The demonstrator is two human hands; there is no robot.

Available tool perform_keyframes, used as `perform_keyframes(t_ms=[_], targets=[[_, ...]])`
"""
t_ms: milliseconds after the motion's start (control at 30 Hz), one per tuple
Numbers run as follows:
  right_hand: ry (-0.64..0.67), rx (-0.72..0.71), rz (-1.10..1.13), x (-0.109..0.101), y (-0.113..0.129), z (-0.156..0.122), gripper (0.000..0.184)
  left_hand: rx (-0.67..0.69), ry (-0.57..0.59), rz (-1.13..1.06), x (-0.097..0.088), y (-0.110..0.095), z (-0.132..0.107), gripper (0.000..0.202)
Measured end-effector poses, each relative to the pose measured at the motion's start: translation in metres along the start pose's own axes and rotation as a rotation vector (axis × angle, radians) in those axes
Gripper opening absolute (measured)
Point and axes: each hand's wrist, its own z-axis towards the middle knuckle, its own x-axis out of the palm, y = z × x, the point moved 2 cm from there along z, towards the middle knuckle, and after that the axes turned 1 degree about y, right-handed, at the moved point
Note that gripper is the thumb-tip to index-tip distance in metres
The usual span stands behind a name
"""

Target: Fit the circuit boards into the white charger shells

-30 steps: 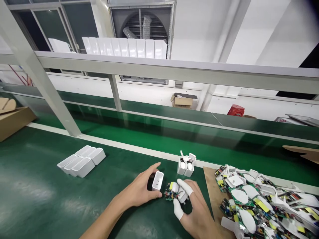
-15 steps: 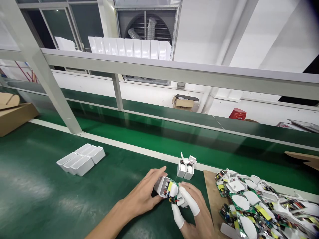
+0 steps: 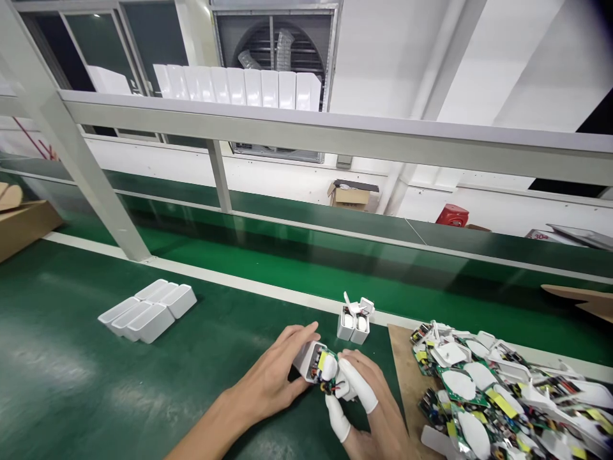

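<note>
My left hand (image 3: 272, 380) is closed around a white charger shell (image 3: 306, 358), tipped on its side with its open end toward the right. My right hand (image 3: 371, 415), with white finger cots on the thumb and two fingers, pinches a small circuit board (image 3: 323, 370) with yellow and green parts, its end inside the shell's mouth. Both hands rest low over the green bench mat (image 3: 71, 383). Just behind them stand two white shells with parts in them (image 3: 353, 322).
A row of empty white shells (image 3: 146, 310) lies to the left. A heap of circuit boards with white caps (image 3: 498, 396) sits on a brown board (image 3: 407, 377) at the right. A green conveyor belt (image 3: 335, 255) runs behind, under a grey frame rail (image 3: 306, 131). A cardboard box (image 3: 23, 223) is far left.
My left hand tipped the shell from upright onto its side. My right hand brought the circuit board up to the shell's open end and pushed it partly in.
</note>
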Motion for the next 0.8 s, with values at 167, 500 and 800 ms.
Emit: perform_keyframes(t_ms=[167, 500, 800], targets=[[0.002, 0.011, -0.001, 0.0, -0.001, 0.0, 0.063, 0.012, 0.004, 0.004, 0.0, -0.003, 0.001, 0.09], [0.014, 0.006, -0.014, 0.0, -0.002, -0.001, 0.062, 0.044, 0.011, 0.025, 0.002, -0.003, 0.002, 0.09], [0.034, -0.003, -0.062, -0.008, 0.003, 0.009, 0.06, 0.031, 0.011, 0.038, 0.001, -0.005, 0.001, 0.088]])
